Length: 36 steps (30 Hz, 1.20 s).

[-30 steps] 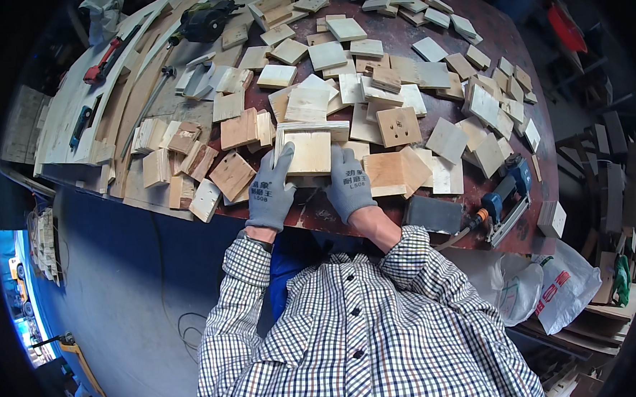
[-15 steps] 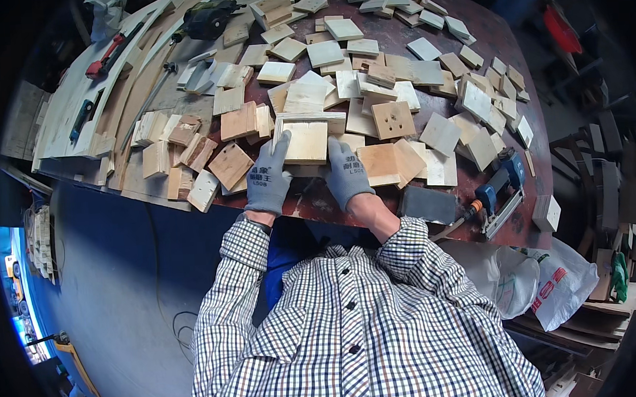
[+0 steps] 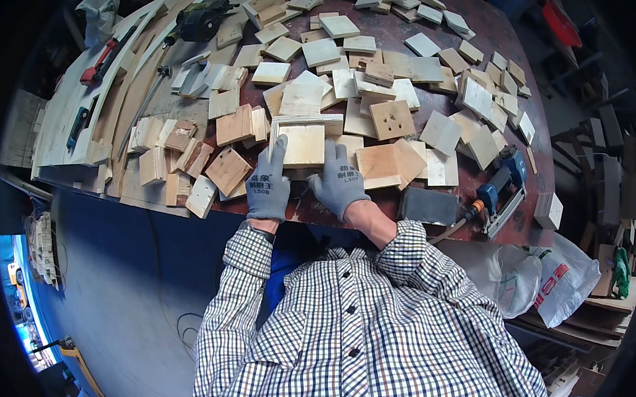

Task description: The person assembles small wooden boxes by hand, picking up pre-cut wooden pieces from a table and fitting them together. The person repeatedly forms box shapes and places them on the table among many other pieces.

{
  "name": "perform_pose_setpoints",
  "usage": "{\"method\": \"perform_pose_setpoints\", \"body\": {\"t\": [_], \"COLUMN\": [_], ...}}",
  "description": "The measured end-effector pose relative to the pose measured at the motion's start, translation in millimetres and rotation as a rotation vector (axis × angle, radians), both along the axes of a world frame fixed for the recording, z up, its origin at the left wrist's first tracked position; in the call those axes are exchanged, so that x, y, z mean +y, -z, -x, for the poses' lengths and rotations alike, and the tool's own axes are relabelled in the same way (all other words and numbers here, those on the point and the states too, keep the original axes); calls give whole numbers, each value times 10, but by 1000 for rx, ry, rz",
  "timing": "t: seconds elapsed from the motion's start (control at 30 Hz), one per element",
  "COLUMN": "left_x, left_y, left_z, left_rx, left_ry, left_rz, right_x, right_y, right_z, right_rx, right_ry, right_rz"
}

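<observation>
In front of me, at the table's near edge, a square wooden block (image 3: 305, 144) lies with thin wooden strips (image 3: 310, 118) along its far and left sides. My left hand (image 3: 266, 190), in a grey glove, grips its left side, with a finger lying along the left strip. At the near right corner is my right hand (image 3: 338, 181), also gloved, its fingers pressed against the block's edge. The undersides of both hands are hidden, as is whatever lies beneath the block.
Many loose wooden blocks (image 3: 393, 119) cover the dark red table (image 3: 489, 35). A blue nail gun (image 3: 501, 189) lies at the right edge beside a dark flat block (image 3: 428, 205). At far left are long boards (image 3: 56, 144) with a red-handled tool (image 3: 99, 62). Plastic bags (image 3: 552, 283) hang below right.
My right hand has shifted slightly left and toward me, closer to the block's near corner. My left hand has come a little nearer to me. The block itself looks nearly unmoved.
</observation>
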<state>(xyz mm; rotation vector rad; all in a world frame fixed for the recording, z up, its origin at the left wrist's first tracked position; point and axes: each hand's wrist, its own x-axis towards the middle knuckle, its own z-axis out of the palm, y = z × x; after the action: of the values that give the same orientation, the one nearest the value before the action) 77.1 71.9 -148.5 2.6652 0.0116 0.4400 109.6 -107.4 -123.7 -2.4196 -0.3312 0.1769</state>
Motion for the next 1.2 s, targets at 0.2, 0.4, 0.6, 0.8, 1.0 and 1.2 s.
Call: {"method": "perform_pose_setpoints", "body": {"t": [0.2,0.4,0.6,0.8,1.0,1.2], "left_x": [-23,13,24,88,-9,52], "left_y": [-224,-154,-198,-94,-117,-62], "left_z": [52,31,50,5,-18,12], "left_rx": [29,84,-29,-25,-41,-76], "left_ry": [75,37,102,49,50,42], "left_rz": [28,8,38,-12,-10,0], "right_x": [-36,-56,-492,-996,-728,-1200], "right_y": [111,47,-421,-653,-172,-578], "right_z": [-47,-34,-20,-92,78,-104], "right_rx": [-15,58,-62,-97,-164,-151], "right_ry": [-37,-42,-77,55,155,215], "right_rz": [-17,2,-26,637,762,380]}}
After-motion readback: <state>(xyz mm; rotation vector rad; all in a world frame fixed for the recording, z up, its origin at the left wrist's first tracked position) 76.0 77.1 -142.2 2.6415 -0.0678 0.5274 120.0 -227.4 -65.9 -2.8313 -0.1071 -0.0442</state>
